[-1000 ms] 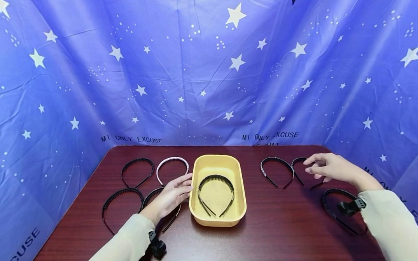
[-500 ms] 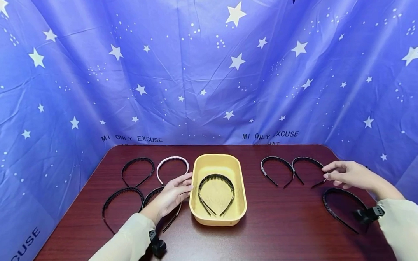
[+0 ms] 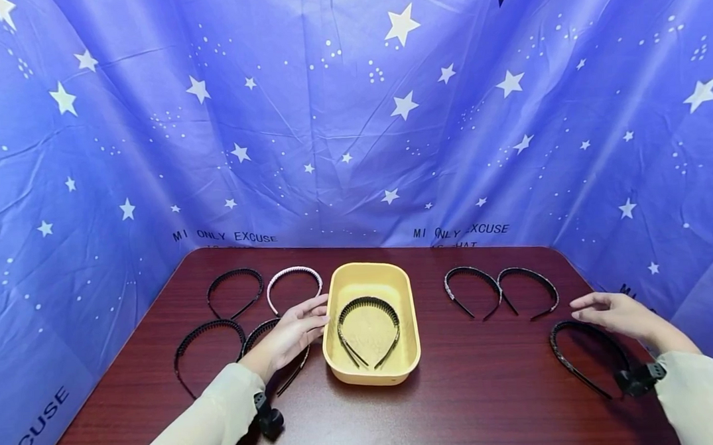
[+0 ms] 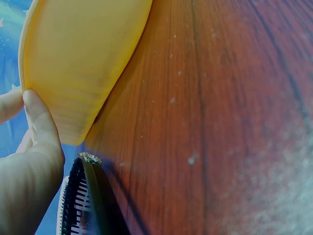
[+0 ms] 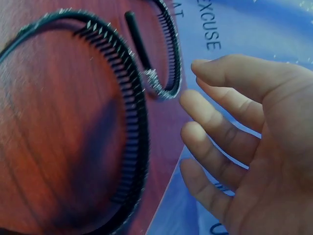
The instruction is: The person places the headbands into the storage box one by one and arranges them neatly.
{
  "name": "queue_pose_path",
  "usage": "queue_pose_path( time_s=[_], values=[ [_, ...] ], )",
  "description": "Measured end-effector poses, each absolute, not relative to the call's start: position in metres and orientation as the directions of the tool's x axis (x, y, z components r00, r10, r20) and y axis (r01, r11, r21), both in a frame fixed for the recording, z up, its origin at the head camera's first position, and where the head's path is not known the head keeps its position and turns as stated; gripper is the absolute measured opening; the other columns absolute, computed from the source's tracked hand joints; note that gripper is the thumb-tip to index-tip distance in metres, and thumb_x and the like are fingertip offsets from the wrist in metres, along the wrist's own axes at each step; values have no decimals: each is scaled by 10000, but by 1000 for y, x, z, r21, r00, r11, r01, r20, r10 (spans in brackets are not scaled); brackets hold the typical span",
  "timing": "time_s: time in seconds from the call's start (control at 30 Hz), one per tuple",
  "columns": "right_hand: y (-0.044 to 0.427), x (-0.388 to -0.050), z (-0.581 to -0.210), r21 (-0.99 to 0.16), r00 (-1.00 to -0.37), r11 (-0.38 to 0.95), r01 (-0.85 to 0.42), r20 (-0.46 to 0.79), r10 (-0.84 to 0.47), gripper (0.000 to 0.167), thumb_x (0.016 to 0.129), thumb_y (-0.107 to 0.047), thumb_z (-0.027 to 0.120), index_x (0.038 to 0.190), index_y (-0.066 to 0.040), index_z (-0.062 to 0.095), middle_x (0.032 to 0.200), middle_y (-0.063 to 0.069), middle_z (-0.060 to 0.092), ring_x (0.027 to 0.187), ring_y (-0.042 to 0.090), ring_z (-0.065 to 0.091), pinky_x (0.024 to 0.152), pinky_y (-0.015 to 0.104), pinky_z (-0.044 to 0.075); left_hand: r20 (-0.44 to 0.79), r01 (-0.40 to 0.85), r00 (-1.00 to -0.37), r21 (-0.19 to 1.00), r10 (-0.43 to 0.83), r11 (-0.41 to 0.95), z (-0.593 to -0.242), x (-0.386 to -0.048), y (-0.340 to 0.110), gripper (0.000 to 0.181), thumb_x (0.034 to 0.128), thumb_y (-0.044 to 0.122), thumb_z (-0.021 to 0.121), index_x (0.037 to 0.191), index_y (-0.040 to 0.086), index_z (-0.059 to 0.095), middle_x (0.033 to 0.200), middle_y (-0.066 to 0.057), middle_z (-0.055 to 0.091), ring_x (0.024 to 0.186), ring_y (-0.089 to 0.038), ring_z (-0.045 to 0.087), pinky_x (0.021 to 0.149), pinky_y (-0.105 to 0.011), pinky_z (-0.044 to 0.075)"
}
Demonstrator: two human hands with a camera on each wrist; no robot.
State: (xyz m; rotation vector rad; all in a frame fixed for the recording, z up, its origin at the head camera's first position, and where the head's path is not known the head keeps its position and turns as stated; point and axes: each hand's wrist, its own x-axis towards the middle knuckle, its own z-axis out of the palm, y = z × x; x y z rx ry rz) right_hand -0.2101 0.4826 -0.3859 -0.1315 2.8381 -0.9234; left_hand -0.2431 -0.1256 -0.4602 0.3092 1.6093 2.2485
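Note:
A yellow bin (image 3: 372, 380) stands mid-table with a black toothed headband (image 3: 368, 303) lying in it. My left hand (image 3: 290, 335) has its fairly straight fingers against the bin's left rim; in the left wrist view a fingertip and thumb touch its edge. Beneath that hand lies a partly hidden black headband (image 4: 80, 196). My right hand (image 3: 620, 317) hovers with loosely bent fingers, holding nothing, just above a dark headband (image 3: 568, 366) at the near right. Beyond it two headbands with silvery ends, a left one (image 3: 473, 270) and a right one (image 3: 526, 271), lie side by side.
On the left side lie a black headband (image 3: 234, 273), a pink-and-white headband (image 3: 293, 271) and another black headband (image 3: 208, 326). The dark red table (image 3: 460, 404) ends at a blue star-printed curtain (image 3: 353, 149) behind and at both sides.
My right hand has moved right and toward me, from the far right headband to above the near right one. That far headband is now fully uncovered. My left hand and the bin stay put.

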Motion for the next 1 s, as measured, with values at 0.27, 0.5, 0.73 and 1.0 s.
queue_pose_path(
  time_s=[0.27,0.5,0.73,1.0],
  values=[
    [494,-208,-398,-554,-991,832,-12,-103,-83,445,969,-262,666,1222,101,619,1123,163,694,886,-63,533,711,201,477,-38,-169,-914,941,404,-294,-459,-242,-125,628,973,-53,542,1530,-83,253,1241,-144,550,1082,-160,604,976,-288,511],
    [503,-207,-405,-522,-990,853,18,-131,-59,490,962,-275,667,1238,123,594,1209,292,625,944,42,532,729,243,467,-36,-166,-913,943,407,-290,-462,-245,-125,613,978,-58,534,1528,-81,263,1238,-142,555,1073,-159,608,960,-283,519],
    [510,-205,-412,-552,-985,831,65,-168,-35,523,961,-280,666,1240,153,573,1223,325,592,928,68,523,731,252,464,-30,-161,-913,943,407,-292,-461,-245,-125,620,972,-54,541,1525,-86,262,1239,-152,541,1061,-159,607,955,-281,521],
    [517,-205,-419,-559,-978,820,125,-207,8,576,960,-332,666,1263,146,559,1177,263,633,929,99,545,747,290,478,-28,-160,-912,944,410,-290,-462,-245,-126,616,974,-55,539,1525,-84,265,1239,-154,543,1045,-155,614,939,-275,528]
  ],
)
